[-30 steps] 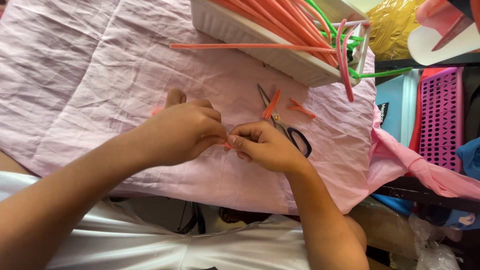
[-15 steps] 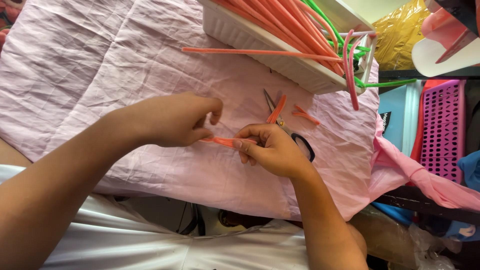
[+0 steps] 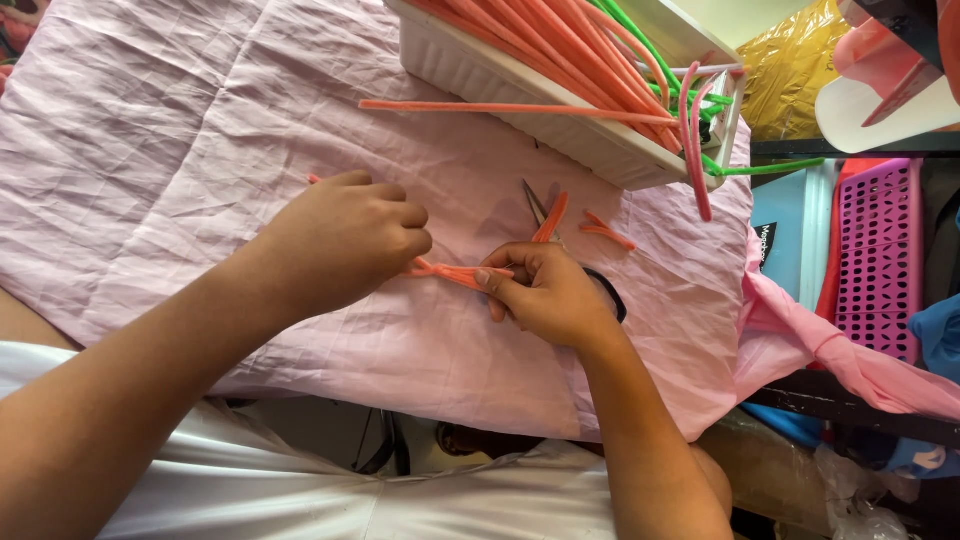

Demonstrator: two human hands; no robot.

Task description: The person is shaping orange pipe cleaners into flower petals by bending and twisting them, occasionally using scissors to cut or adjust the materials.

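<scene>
A home craft corner: pink cloth [image 3: 200, 130] over the bench, tray [image 3: 520, 85] of pipe cleaners [image 3: 540, 30] (plastic baskets [image 3: 880, 250] alongside).

The left hand [image 3: 345, 240] lies knuckles up, its fingers [image 3: 405, 215] curled into a loose fist and the tips pinched shut at the lower right edge of the hand. The right hand [image 3: 550, 295] sits just to the right of those fingertips, its fingers [image 3: 510, 275] bent and pinched together, pointing left toward them. Both bare forearms run in from below, the 2 hands near each other but not touching.
</scene>
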